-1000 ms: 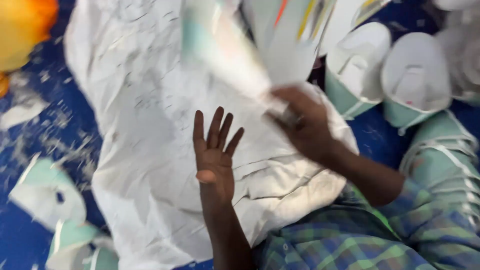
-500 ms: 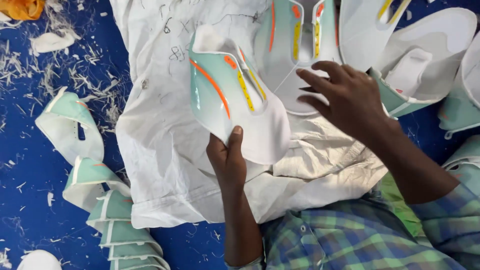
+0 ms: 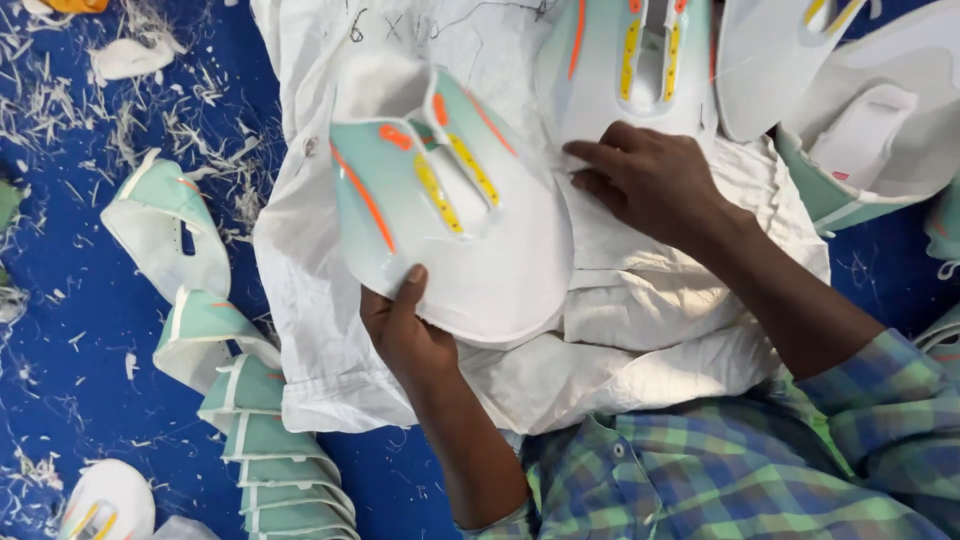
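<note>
Shoe upper (image 3: 450, 210), a curved piece in white and mint green with orange and yellow stripes, was held up over the white cloth (image 3: 330, 300) near the middle of the head view. The left hand (image 3: 405, 325) gripped it at its lower rim, thumb pressed on the outer face and fingers hidden behind it. The right hand (image 3: 650, 180) lay loosely curled, palm down, on the cloth just beside the held piece, its fingertips touching the lower edge of a second striped upper (image 3: 630, 70) that lay flat higher up; whether it pinched anything could not be made out, though it seemed merely to rest there. More white and green pieces (image 3: 870, 130) crowded the upper right corner. To the left, on the blue floor (image 3: 60, 380), a row of overlapping mint green pieces (image 3: 260, 440) ran down towards the bottom edge, with a single one (image 3: 165, 230) apart above them. White scraps (image 3: 150, 130) littered the floor around them. A plaid sleeve (image 3: 880, 400) covered the right forearm.
</note>
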